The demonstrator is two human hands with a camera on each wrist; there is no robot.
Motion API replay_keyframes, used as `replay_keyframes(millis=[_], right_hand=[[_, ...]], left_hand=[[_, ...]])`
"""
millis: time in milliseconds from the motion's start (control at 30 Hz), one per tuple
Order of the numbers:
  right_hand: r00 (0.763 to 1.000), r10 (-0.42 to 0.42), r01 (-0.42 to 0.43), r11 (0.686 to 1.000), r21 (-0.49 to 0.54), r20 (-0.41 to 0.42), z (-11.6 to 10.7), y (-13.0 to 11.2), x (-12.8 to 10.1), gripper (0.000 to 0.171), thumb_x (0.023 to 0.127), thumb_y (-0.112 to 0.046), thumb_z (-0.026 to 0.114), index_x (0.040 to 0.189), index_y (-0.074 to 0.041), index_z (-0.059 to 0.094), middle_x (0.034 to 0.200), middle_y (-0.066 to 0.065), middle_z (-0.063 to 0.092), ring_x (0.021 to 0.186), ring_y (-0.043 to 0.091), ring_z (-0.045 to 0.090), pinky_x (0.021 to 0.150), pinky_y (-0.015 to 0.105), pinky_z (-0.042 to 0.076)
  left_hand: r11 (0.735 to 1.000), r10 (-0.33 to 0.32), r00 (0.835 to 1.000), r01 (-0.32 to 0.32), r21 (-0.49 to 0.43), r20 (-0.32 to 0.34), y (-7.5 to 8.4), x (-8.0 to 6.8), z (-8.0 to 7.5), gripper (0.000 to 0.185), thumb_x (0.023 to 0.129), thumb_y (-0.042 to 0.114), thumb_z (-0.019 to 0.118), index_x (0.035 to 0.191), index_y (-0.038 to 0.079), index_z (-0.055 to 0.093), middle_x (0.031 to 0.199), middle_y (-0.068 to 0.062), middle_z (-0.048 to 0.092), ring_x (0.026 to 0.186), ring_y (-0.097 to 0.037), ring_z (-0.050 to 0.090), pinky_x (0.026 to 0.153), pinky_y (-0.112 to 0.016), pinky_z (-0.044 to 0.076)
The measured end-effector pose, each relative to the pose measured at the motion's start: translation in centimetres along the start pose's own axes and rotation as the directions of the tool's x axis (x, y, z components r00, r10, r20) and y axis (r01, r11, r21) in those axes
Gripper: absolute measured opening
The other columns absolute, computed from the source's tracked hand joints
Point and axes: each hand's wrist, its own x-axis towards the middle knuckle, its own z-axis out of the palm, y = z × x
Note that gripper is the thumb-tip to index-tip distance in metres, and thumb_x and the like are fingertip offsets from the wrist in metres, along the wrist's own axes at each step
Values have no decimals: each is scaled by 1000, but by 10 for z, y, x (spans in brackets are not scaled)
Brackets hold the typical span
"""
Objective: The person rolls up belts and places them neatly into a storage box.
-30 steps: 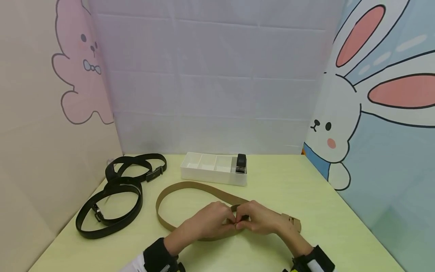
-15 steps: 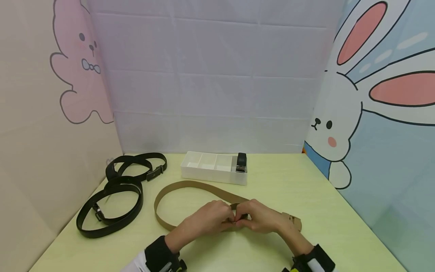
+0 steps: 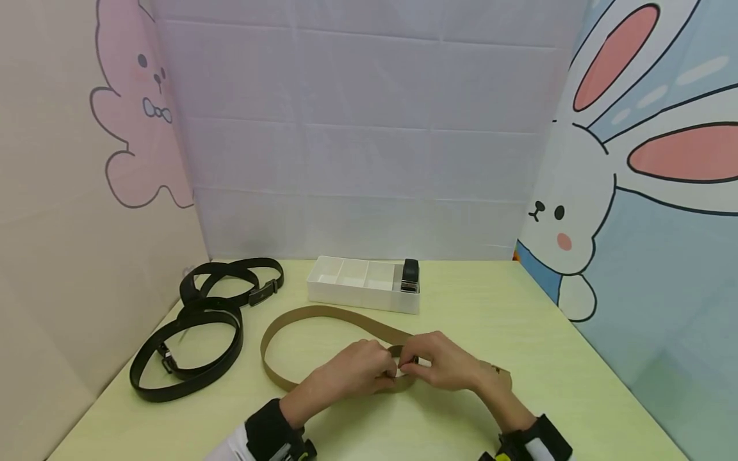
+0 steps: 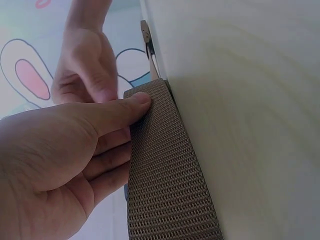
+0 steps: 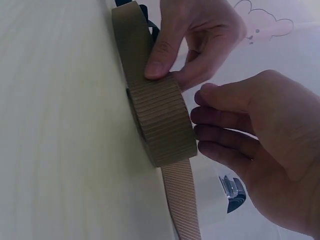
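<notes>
A tan webbing belt (image 3: 300, 317) lies in a loop on the yellow-green table (image 3: 473, 301). Both hands meet at its near end, where the strap is curled into a small roll (image 5: 162, 125). My left hand (image 3: 391, 372) pinches the strap, thumb on its outer face (image 4: 137, 100) and fingers behind it. My right hand (image 3: 407, 363) has its curled fingers (image 5: 210, 120) against the other side of the roll. A metal buckle piece (image 4: 146, 42) shows beyond the strap in the left wrist view.
Two black belts (image 3: 184, 349) (image 3: 233, 282) lie coiled at the left of the table. A white divided tray (image 3: 360, 293) stands behind the tan loop, with a black buckle (image 3: 409, 276) in its right-hand compartment. Printed walls close in the table on three sides.
My right hand has shifted slightly left and away from me, and the curled end of the tan belt has turned with it. My left hand keeps its pinch in much the same place.
</notes>
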Motion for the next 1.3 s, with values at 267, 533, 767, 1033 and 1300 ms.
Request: replay_keyframes(millis=[267,533,767,1033,1300], right_hand=[[917,389,-398,865,-304,-95,-26,2,-16,7,102,-19,84,105,-13,83,97,-3,75,89,15,69,78,36,59],[891,454,-440,867,-233,7,-35,10,-22,7,100,-7,80,97,-14,82,86,-7,75,73,-1,58,70,25,51],[845,533,-511,779,-363,-48,-30,8,-22,10,98,-17,87,104,-12,80,100,1,74,87,13,65,78,37,58],[814,581,-549,778,-305,17,-28,9,-23,13,98,-15,88,92,-17,76,84,-7,68,73,8,56,67,28,49],[860,495,-469,862,-194,124,-39,3,-27,11,101,-13,84,105,-13,74,78,-7,66,65,3,53,63,24,47]], left_hand=[[1000,-17,1000,17,12,25,-5,-3,-3,28,96,23,91,74,21,74,68,17,52,64,5,35,62,-11,32],[999,-37,999,37,-1,35,-11,-4,-4,21,97,24,90,80,20,78,74,16,62,67,4,41,66,-12,37],[999,-41,999,41,-6,33,-13,-6,-3,19,97,23,90,81,20,80,76,15,68,67,6,43,66,-11,39],[999,-44,999,45,-16,26,-13,-6,-5,18,96,22,90,82,20,81,77,15,70,67,5,44,66,-12,40],[1000,-23,999,23,-7,24,-14,-6,-4,20,96,22,91,80,20,79,74,15,67,67,5,42,66,-12,38]])
